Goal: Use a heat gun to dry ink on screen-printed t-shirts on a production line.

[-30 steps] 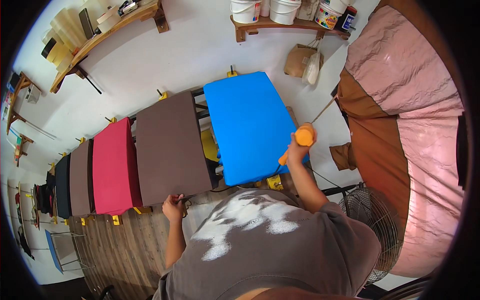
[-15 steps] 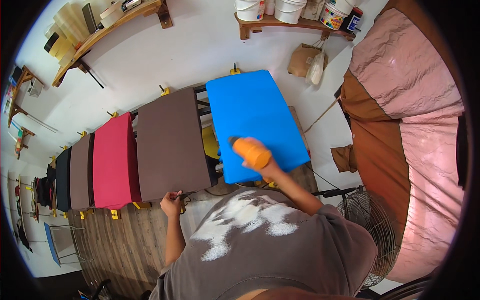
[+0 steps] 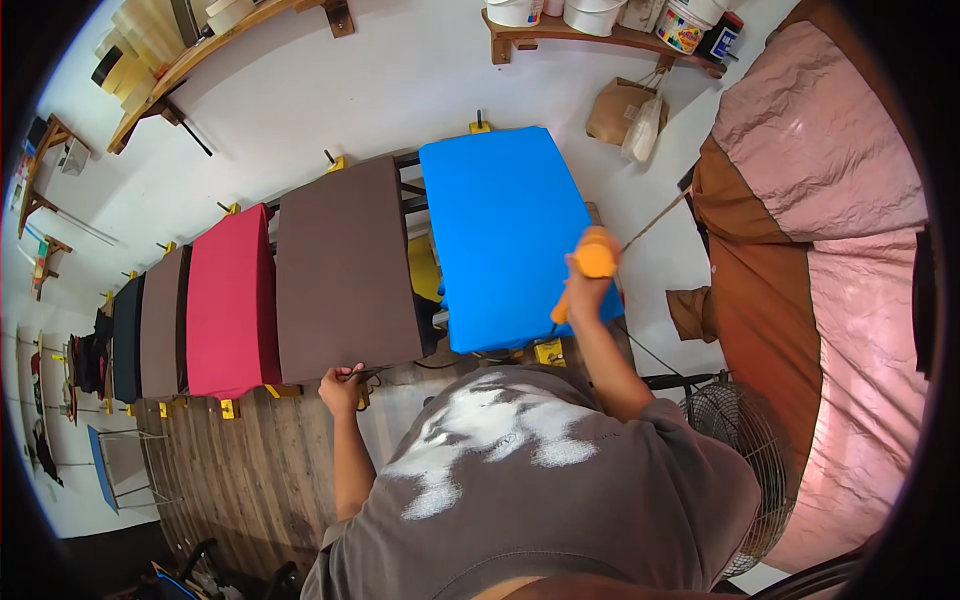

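My right hand [image 3: 589, 292] is closed round an orange heat gun [image 3: 596, 258], raised over the right side of a blue shirt [image 3: 500, 220]. The shirt is stretched flat on a board. The gun's front is turned away, so its nozzle is hidden. Down by the near edge of a dark brown shirt [image 3: 345, 260] on the neighbouring board, my left hand [image 3: 341, 388] grips a black cord [image 3: 372, 374]. Further left, a red shirt [image 3: 228, 310] covers another board.
More boards with a brown shirt [image 3: 162, 325] and a black shirt [image 3: 126, 340] continue the row leftward. Yellow clamps [image 3: 550, 352] line the board ends. A wire-cage fan [image 3: 750, 480] stands close on my right. Shelves with white tubs [image 3: 592, 15] hang on the wall behind.
My right hand has swung the heat gun from the blue shirt's lower left part to its right side. The left hand keeps holding the cord, almost in place. The view has shifted slightly.
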The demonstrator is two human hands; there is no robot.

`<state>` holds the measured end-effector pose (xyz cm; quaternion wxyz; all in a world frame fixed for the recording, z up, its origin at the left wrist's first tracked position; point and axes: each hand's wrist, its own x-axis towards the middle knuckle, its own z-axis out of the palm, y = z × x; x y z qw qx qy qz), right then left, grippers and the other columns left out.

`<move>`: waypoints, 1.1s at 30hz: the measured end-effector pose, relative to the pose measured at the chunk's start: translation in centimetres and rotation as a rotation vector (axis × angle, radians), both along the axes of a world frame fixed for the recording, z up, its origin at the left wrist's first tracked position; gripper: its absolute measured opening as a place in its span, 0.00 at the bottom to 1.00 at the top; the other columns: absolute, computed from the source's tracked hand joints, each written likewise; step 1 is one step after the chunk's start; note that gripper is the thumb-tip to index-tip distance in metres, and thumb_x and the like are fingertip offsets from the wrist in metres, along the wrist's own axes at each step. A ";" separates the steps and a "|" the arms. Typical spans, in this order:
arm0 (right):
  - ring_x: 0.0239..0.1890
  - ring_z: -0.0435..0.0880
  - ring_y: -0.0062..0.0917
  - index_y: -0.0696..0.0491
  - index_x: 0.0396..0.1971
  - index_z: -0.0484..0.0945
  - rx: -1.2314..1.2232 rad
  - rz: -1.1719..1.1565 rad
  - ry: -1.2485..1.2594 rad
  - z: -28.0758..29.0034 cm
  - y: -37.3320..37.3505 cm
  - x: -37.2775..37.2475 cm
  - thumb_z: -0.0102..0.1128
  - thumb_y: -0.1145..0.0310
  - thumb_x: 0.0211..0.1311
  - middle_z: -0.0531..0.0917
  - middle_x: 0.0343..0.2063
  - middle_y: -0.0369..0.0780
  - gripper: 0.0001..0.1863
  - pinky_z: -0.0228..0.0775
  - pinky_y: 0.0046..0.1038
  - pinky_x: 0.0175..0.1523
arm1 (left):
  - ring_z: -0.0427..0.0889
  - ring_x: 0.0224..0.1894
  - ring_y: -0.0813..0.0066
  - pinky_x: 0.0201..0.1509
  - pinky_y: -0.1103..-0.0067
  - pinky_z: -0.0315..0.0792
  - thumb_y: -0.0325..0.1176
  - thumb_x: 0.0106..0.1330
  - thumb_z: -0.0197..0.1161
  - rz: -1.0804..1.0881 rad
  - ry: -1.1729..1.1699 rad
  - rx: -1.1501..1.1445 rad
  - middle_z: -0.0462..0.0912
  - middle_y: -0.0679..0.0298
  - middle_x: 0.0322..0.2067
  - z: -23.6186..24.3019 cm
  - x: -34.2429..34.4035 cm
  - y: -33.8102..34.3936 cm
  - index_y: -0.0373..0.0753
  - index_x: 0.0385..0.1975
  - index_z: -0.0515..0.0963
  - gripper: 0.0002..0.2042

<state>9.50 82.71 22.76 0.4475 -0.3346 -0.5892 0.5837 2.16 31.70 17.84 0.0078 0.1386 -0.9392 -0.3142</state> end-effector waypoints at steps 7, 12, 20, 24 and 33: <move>0.63 0.79 0.30 0.48 0.72 0.65 0.140 1.043 -0.059 3.9 -10.8 -0.9 0.81 0.68 0.56 0.79 0.62 0.39 0.45 0.72 0.34 0.67 | 0.84 0.25 0.70 0.37 0.71 0.78 0.52 0.50 0.86 0.010 -0.092 0.002 0.85 0.63 0.22 -0.8 -0.3 -0.8 0.36 0.28 0.85 0.24; 0.61 0.80 0.27 0.46 0.72 0.66 0.197 1.091 -0.025 2.8 -8.2 -0.4 0.82 0.68 0.55 0.80 0.60 0.38 0.46 0.74 0.33 0.64 | 0.81 0.25 0.79 0.34 0.78 0.76 0.42 0.53 0.85 0.010 -0.137 0.170 0.83 0.69 0.23 -5.3 -0.9 -4.3 0.37 0.32 0.85 0.18; 0.30 0.76 0.16 0.47 0.63 0.68 -0.272 0.085 -0.082 0.6 6.5 1.8 0.78 0.66 0.61 0.79 0.40 0.34 0.34 0.72 0.21 0.27 | 0.76 0.25 0.86 0.30 0.84 0.70 0.24 0.55 0.80 -0.040 -0.247 0.638 0.80 0.75 0.24 -5.1 -1.3 -3.7 0.38 0.34 0.83 0.11; 0.31 0.77 0.16 0.50 0.59 0.70 -0.098 -0.099 -0.020 2.8 5.4 2.5 0.78 0.64 0.60 0.79 0.41 0.34 0.31 0.72 0.21 0.26 | 0.76 0.25 0.87 0.30 0.85 0.70 0.25 0.55 0.81 -0.043 -0.202 0.490 0.80 0.74 0.24 -6.0 -1.2 -4.3 0.39 0.33 0.82 0.12; 0.61 0.79 0.25 0.51 0.70 0.65 0.166 0.869 -0.023 3.3 -7.3 1.4 0.83 0.66 0.54 0.77 0.62 0.39 0.45 0.74 0.33 0.63 | 0.77 0.24 0.86 0.29 0.84 0.70 0.27 0.57 0.81 -0.006 -0.211 0.494 0.82 0.73 0.25 -4.6 -1.1 -3.8 0.38 0.31 0.82 0.10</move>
